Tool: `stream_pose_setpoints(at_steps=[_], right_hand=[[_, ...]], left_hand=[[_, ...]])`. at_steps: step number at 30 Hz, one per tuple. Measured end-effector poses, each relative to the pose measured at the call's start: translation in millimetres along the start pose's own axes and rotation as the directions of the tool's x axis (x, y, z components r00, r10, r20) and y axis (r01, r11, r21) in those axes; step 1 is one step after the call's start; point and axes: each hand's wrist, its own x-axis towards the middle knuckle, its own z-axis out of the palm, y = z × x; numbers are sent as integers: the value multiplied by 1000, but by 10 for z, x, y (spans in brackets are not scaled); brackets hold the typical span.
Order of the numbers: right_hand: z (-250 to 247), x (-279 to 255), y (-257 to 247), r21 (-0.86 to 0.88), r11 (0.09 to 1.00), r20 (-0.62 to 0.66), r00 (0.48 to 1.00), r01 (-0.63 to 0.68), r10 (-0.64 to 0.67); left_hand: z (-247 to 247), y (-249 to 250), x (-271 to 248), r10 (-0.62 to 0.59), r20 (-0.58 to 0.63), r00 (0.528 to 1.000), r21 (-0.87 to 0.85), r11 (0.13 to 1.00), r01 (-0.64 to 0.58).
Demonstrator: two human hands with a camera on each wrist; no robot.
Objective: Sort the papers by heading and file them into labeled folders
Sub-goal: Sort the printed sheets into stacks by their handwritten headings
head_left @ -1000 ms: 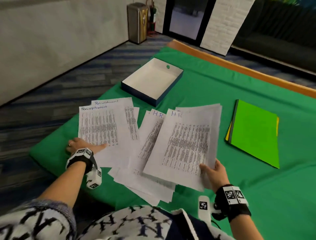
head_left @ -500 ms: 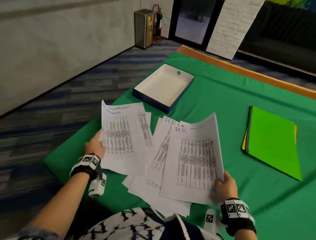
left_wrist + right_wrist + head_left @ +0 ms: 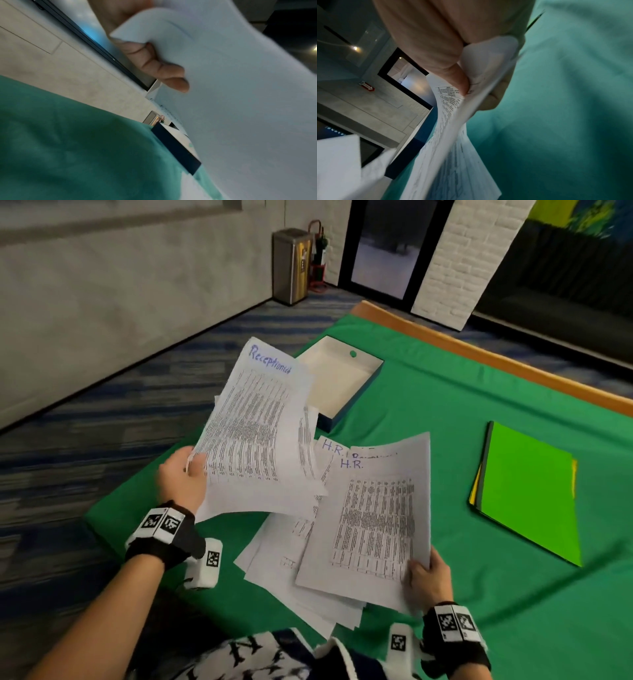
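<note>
My left hand (image 3: 185, 474) grips the left edge of the sheets headed "Receptionist" (image 3: 253, 433) and holds them tilted up off the cloth; in the left wrist view its fingers (image 3: 164, 73) curl under the white papers (image 3: 240, 108). At the near edge my right hand (image 3: 428, 573) pinches the bottom right corner of the "H.R." sheets (image 3: 373, 518), thumb on top in the right wrist view (image 3: 453, 75). More printed sheets (image 3: 291, 570) lie fanned beneath. A bright green folder (image 3: 527, 491) with yellow ones under it lies flat to the right.
An open shallow box (image 3: 339, 381), white inside with dark blue walls, sits beyond the papers at the table's far left corner. Green cloth (image 3: 445, 405) covers the table, with a wooden edge (image 3: 479, 354) at the back. The floor drops off at the left.
My left hand went from pressing flat on the "Receptionist" sheets to gripping them and lifting them up off the table. The right hand kept hold of the "H.R." sheets, raising them slightly.
</note>
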Motion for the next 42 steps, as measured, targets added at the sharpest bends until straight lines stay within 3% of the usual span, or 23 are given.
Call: stream_pose_setpoints(at_steps=[4, 7, 9, 13, 17, 21, 24, 27, 29, 31, 33, 39, 42], right_hand=[[59, 12, 41, 85, 996, 45, 999, -28, 24], [124, -38, 122, 195, 977, 134, 989, -88, 62], [158, -79, 152, 251, 957, 191, 976, -147, 100], [175, -109, 184, 243, 954, 279, 954, -178, 107], [173, -70, 157, 250, 936, 327, 931, -247, 159], [132, -86, 11, 401, 819, 359, 893, -410, 272], [138, -105, -74, 289, 889, 388, 892, -356, 231], [187, -36, 22, 175, 950, 315, 929, -258, 194], [146, -26, 65, 123, 958, 256, 941, -258, 220], [57, -17, 75, 119, 960, 208, 952, -252, 224], [-39, 47, 147, 137, 960, 151, 963, -245, 224], [-251, 50, 290, 231, 929, 101, 956, -290, 274], [-233, 72, 357, 272, 916, 122, 955, -295, 272]], left_hand=[[100, 248, -278, -34, 23, 999, -173, 984, 37], [332, 255, -611, -84, 216, 973, -179, 976, 124], [504, 168, -821, -86, 392, 916, -114, 983, 141], [720, 39, -1135, -85, 634, 768, 142, 990, -7], [863, -91, -1139, -129, 745, 654, 302, 940, -159], [949, -97, -1097, -86, 808, 583, 278, 928, -249], [1031, -121, -1137, -33, 847, 531, 212, 936, -281], [1116, -219, -1156, 3, 820, 572, 206, 931, -301], [1136, -268, -1137, -16, 764, 645, 306, 889, -340], [1137, -318, -1108, -60, 693, 718, 390, 870, -303], [1136, -331, -1085, -112, 644, 757, 447, 858, -253], [1171, -244, -965, -206, 599, 774, 565, 794, -225], [1174, -133, -887, -266, 603, 752, 652, 707, -273]])
